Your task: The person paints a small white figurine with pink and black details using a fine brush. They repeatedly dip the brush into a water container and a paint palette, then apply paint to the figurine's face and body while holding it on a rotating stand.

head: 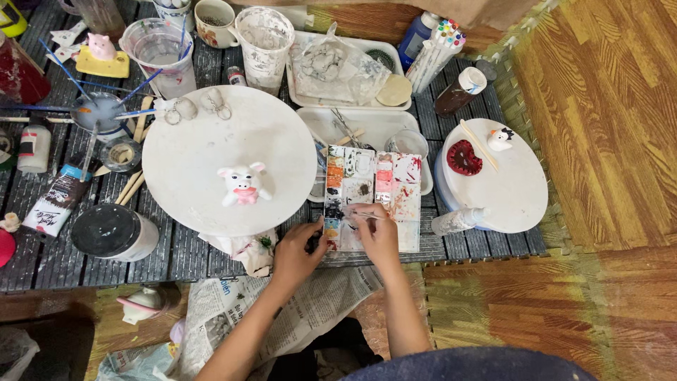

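The right hand has its grip pinched shut on a thin paintbrush, whose shaft runs leftward from the fingers, its tip over the wells of the paint palette. The hand lies on the near right part of that palette, knuckles up, wrist bent; the forearm runs back and down toward the person at the near edge.

The left hand sits just left of it, at the palette's near left corner. Its fingers curl toward the palette edge and seem to touch it, but whether the grip is closed on anything I cannot tell, since the fingertips are lost against dark paint. Its forearm slants away to the near left, over a sheet of newspaper spread on the floor.

The palette is a flat rectangular tray, smeared with orange, pink, red and black, lying on the dark slatted bench. Just left of it stands a large round white turntable with a small white and pink pig figurine upright near its middle. To the right, a smaller round white stand carries a red ring-shaped piece and a little white figurine. Farther back lie white trays, paint-smeared cups and a bundle of markers.
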